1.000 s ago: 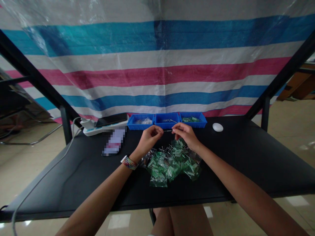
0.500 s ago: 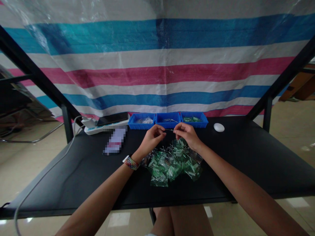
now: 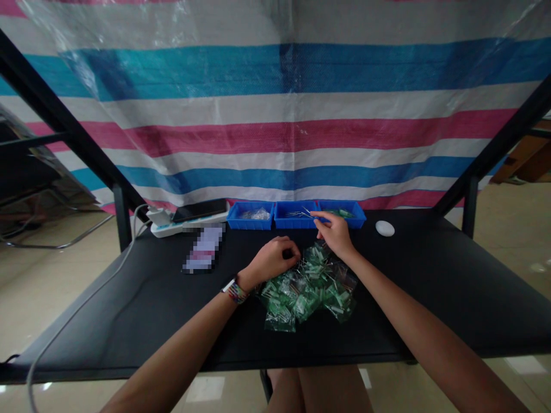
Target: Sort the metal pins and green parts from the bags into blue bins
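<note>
A pile of small clear packets with green parts [image 3: 306,288] lies mid-table on the black table [image 3: 430,275]. My left hand [image 3: 275,259] rests at the pile's upper left edge with its fingers curled; what they hold is hidden. My right hand [image 3: 334,230] reaches out past the pile to the middle blue tray [image 3: 294,220], thumb and forefinger pinched on a thin metal pin [image 3: 307,211] over the tray's right end. A beaded band [image 3: 235,291] is on my left wrist.
Three blue trays stand in a row at the back: the left tray [image 3: 250,220] holds clear bits, the right tray [image 3: 349,218] green ones. A white power strip [image 3: 170,228] with a phone [image 3: 198,210] on it, a cable [image 3: 77,304], and a white oval object [image 3: 384,228] are nearby.
My hands have parted: the left one dropped to the packet pile and curled, the right one carried the thin pin forward to the middle blue tray.
</note>
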The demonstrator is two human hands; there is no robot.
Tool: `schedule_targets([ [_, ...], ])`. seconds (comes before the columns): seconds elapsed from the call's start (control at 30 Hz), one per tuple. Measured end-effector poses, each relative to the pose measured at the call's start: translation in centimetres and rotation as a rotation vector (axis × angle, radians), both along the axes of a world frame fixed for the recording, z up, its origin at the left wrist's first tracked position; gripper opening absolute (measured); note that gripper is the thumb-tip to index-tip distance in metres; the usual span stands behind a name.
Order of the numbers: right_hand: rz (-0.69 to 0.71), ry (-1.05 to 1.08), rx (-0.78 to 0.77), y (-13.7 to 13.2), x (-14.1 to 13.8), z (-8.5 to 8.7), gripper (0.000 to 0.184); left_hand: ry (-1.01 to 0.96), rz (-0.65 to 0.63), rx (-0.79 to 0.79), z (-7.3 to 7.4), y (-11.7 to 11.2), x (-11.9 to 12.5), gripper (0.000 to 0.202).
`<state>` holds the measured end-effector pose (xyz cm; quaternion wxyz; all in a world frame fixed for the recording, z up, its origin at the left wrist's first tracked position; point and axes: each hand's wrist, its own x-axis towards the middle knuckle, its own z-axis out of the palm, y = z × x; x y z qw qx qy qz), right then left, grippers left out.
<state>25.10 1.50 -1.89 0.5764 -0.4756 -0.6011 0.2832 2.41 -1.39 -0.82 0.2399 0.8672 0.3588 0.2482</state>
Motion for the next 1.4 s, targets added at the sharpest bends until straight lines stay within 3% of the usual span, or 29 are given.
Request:
schedule_targets([
  [0.1,0.022,-0.108,0.026,-0.4,0.3,0.2,0.027,-0.027,-0.020,-0.012,-0.1,0.1,-0.1,0.008],
  [0.27,0.006,-0.092,0.047,-1.2,0.4,0.5,0.023,-0.161,-0.012,-0.100,-0.4,0.4,-0.2,0.012],
  [0.43,0.141,0.001,-0.066,-2.0,-0.2,0.9,0.033,-0.318,0.060,-0.190,-0.1,0.6,-0.1,0.017],
  [0.67,0.317,-0.093,-0.147,-2.9,-0.8,1.0,0.046,-0.545,0.193,-0.225,0.0,0.9,-0.1,0.028],
  [1.03,0.310,-0.029,-0.157,-3.5,-1.7,0.8,0.035,-0.590,0.244,-0.271,0.7,0.6,0.0,0.032],
  [1.4,0.240,0.052,-0.088,-4.0,-2.0,1.4,0.024,-0.607,0.187,-0.481,0.8,0.5,-0.1,0.035],
])
